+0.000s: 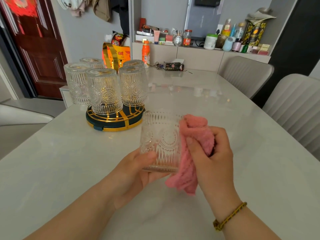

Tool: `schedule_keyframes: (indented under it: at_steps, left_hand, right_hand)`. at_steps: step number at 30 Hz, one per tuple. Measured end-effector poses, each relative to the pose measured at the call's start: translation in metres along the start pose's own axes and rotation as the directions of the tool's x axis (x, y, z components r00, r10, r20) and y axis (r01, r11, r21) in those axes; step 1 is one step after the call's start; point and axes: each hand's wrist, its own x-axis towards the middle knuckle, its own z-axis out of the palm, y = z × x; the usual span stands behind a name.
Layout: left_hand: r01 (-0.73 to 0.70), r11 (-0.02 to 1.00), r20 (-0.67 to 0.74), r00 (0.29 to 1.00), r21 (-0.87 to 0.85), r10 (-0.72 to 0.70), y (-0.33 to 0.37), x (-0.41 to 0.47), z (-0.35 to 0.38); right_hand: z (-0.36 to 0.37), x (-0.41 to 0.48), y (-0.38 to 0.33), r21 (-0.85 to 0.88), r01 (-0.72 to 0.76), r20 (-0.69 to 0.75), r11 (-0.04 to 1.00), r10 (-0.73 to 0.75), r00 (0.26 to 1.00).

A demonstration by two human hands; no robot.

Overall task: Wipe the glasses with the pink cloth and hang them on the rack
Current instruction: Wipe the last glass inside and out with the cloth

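Step in hand: wiping, judged from the cloth pressed to the one glass off the rack.
Glass (161, 141): held upright above the table (69, 161), in front of the person and just this side of the rack (114, 122).
Left hand (136, 170): grasps the glass at its base, thumb on the near wall and palm under the bottom.
Right hand (213, 153): clenched round the bunched pink cloth (199, 134), holding it against the right wall of the glass; a loose end hangs below the base.
Rack: gold and dark, with five glasses (103, 90) hung mouth down on it.
Progress: this looks like the last glass, as no other stands on the table.
Next move: probably finish the wipe, draw the cloth away, turn the glass mouth down and lower it over a free peg.
What it calls for: a firm hold on the ribbed wall during the turn, and care not to knock the hung glasses.
Unclear: which peg is free; the hung glasses hide the pegs.
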Motion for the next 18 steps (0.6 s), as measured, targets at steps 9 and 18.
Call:
schedule_keyframes:
  at_steps: [9, 18]
  left_hand:
    - [-0.053, 0.994, -0.105, 0.993, 0.093, 0.063, 0.003, 0.001, -0.007]
    - [-0.054, 0.999, -0.021, 0.998, -0.005, 0.054, 0.002, -0.002, -0.002]
  right_hand:
    - [0.004, -0.009, -0.009, -0.137, 0.346, 0.326, 0.928, -0.288, 0.901]
    - [0.002, -0.001, 0.002, -0.008, -0.067, 0.079, 0.998, 0.067, 0.995]
